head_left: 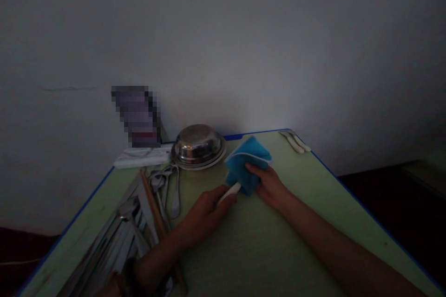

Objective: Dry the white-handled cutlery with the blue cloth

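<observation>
My left hand (209,211) is closed around the pale handle of a piece of cutlery (232,191). The cutlery's far end is hidden inside a folded blue cloth (242,172), so its kind does not show. My right hand (270,184) grips that cloth, thumb on top, wrapping it about the hidden end. Both hands are just above the middle of the light green table (258,246). Beside my left forearm lie several metal spoons (176,199) and a long wooden stick (153,206).
Upside down at the back stands a metal bowl (199,144) on plates. White-handled cutlery (296,141) lies by the far right corner. A tray with several utensils (111,236) occupies the left side. Behind it, a blurred-out upright device (139,116) leans near the wall (244,46).
</observation>
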`<state>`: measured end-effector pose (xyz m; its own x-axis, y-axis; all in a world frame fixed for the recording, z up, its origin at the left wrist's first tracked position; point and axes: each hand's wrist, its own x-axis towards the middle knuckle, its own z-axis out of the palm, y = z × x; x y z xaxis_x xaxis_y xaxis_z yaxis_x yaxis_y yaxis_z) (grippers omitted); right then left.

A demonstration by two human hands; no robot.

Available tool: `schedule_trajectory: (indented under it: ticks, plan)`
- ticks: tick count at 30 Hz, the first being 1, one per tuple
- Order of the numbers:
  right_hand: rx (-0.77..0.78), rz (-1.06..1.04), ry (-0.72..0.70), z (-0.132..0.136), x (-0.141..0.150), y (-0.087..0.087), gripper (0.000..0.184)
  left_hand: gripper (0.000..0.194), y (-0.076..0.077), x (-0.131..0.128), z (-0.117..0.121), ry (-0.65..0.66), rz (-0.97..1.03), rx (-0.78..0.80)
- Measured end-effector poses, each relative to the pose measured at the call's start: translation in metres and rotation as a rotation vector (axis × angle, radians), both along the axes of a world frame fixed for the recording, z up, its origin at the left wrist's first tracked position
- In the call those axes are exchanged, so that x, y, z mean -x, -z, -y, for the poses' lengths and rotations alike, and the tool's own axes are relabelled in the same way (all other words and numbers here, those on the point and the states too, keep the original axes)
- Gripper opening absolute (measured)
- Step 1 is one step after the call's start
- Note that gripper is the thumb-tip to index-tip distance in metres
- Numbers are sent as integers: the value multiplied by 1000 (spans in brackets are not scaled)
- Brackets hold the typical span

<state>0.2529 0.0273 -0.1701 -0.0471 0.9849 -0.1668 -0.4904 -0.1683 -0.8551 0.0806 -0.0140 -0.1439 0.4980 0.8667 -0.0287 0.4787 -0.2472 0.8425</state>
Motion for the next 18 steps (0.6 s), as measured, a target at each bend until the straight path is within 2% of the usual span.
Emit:
schedule_trajectory:
  ticks: [6,13,18]
  plan:
    - [72,-151,25,-4,-1,0,15,33,2,1,0,-13,-9,9]
    - [4,-94,-30,3,4,6,23,31,5,1,-1,-10,-6,2]
    - [-16,-76,11,2,4,12,25,29,4,1,-1,-5,-6,18]
